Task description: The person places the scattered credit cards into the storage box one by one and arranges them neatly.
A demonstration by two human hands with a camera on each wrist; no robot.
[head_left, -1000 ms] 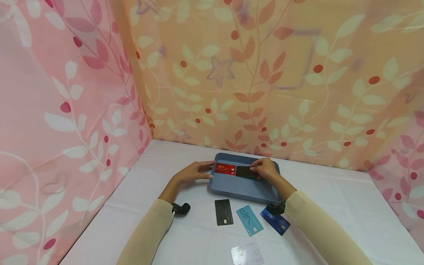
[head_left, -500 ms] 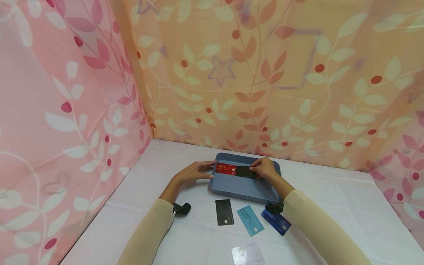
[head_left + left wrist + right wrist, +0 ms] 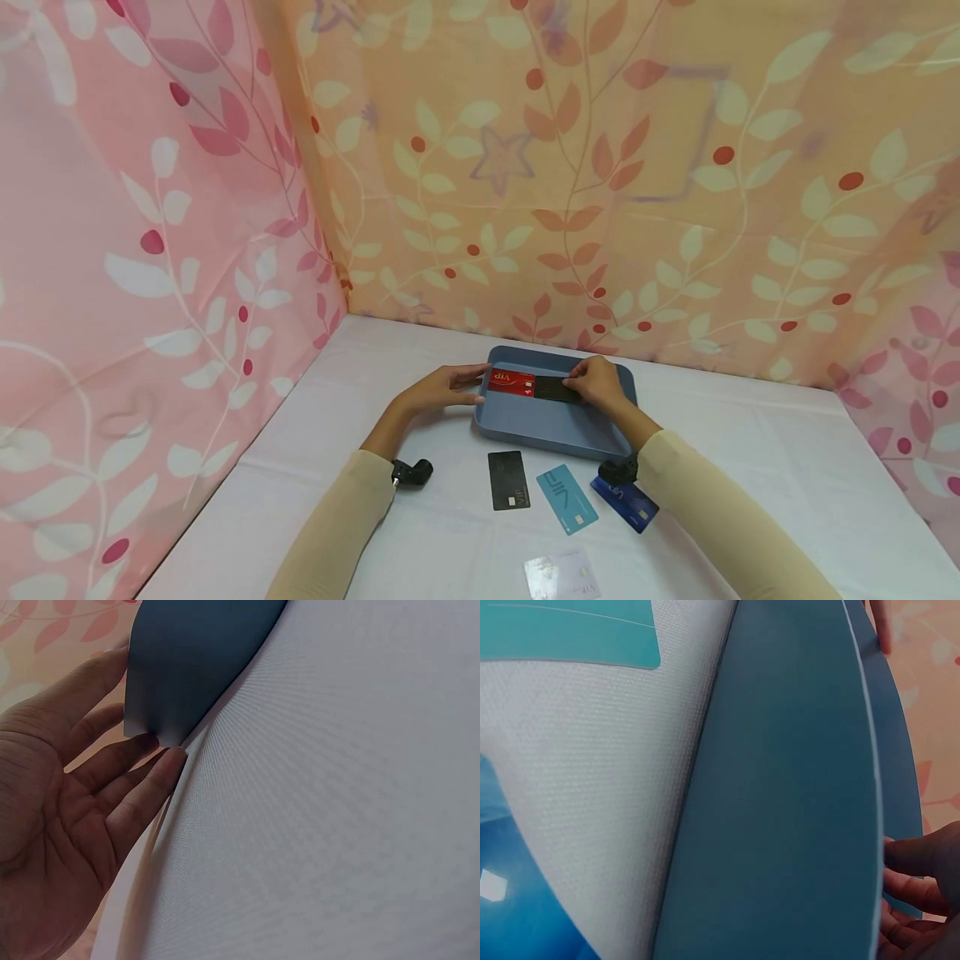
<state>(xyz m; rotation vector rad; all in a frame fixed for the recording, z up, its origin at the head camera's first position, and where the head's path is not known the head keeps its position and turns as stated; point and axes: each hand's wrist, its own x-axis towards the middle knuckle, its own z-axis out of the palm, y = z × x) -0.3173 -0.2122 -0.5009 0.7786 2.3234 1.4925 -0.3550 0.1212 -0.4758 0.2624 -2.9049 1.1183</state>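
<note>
The blue-grey tray (image 3: 551, 427) sits on the white-covered table, and a red VIP card (image 3: 512, 382) lies in its upper left. Close against that card's right end is a black card (image 3: 553, 389), partly covered by my right hand (image 3: 597, 383), whose thumb and fingertips grip its right part. In the right wrist view, the curled fingers (image 3: 911, 889) show beyond the tray's near wall, and the card is hidden. My left hand (image 3: 433, 389) touches the tray's left end with fairly straight, spread fingers; in the left wrist view, fingertips (image 3: 171, 759) meet the lower corner.
In front of the tray lie a second black card (image 3: 509, 481), a light-blue card (image 3: 567, 499) and a dark-blue card (image 3: 626, 503), partly under the right wrist's camera (image 3: 618, 472). A clear card (image 3: 561, 575) lies nearest the front. Flowered cloth (image 3: 480, 208) hangs behind the table.
My right hand has shifted slightly left over the black card, covering a bit more of it. The left hand, tray and loose cards hold their places.
</note>
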